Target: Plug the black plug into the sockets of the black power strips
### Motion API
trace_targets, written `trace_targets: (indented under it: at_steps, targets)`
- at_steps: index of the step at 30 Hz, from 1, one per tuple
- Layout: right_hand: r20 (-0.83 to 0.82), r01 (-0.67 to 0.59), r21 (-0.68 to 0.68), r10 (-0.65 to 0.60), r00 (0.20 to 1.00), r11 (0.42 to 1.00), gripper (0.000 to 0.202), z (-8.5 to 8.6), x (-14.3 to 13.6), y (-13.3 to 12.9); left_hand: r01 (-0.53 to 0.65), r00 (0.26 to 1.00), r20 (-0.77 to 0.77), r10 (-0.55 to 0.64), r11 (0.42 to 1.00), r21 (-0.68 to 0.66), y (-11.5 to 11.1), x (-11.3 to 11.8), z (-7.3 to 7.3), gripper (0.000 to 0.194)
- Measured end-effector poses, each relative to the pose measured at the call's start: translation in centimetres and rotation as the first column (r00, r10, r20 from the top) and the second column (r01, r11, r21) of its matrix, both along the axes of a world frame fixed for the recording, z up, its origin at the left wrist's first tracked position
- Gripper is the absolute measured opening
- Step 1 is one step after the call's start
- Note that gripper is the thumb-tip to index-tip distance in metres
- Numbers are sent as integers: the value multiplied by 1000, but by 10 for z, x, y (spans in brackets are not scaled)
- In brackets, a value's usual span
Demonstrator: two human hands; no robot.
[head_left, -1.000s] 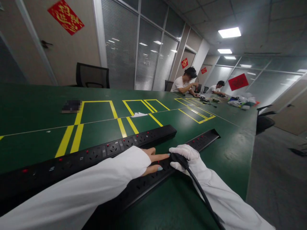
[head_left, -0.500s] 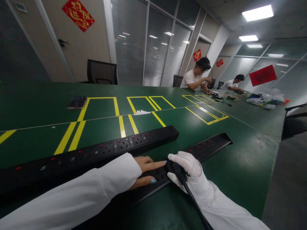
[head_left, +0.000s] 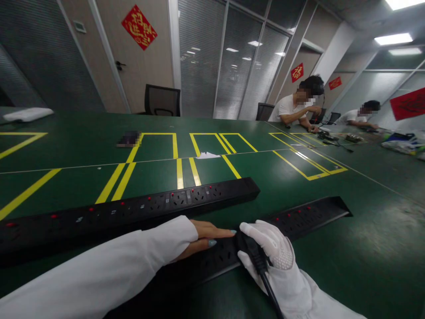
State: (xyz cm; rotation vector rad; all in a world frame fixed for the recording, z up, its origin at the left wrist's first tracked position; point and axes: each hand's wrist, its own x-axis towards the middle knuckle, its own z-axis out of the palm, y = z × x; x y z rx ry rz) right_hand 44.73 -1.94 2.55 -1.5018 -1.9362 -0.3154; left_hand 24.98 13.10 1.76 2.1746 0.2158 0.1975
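My gloved right hand (head_left: 274,248): thumb and fingers clamped round a black power plug (head_left: 248,248) on the near power strip (head_left: 223,257); seating hidden. My bare left hand (head_left: 203,234) lies along that strip, index and thumb slightly apart, index tip beside the plug.

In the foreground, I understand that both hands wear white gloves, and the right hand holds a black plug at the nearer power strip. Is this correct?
Not quite: the left hand is bare, as the head view shows. Only the right hand wears a white glove, and it does hold the black plug at the nearer power strip.
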Motion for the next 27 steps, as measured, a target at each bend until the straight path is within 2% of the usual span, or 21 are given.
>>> trace_targets:
  at_steps: [8,12,17,24,27]
  targets:
    - [-6,72,82,-72,997,994,51,-10,-5,-3,-15,1000,5,15,1000,-12,2,2,-2,52]
    - [14,65,48,-66,998,997,53,-7,-5,-5,-43,999,-2,43,998,55,2,2,-5,48]
    - [0,69,68,-69,998,995,50,-5,-11,-5,-13,1000,27,10,994,108,2,1,-7,43]
    - [62,35,-42,-32,998,998,22,10,-14,12,27,996,81,-44,980,197,8,2,-4,42]
    - [37,7,-37,-6,999,999,31,10,-12,11,53,994,80,-73,972,231,11,4,-4,40]
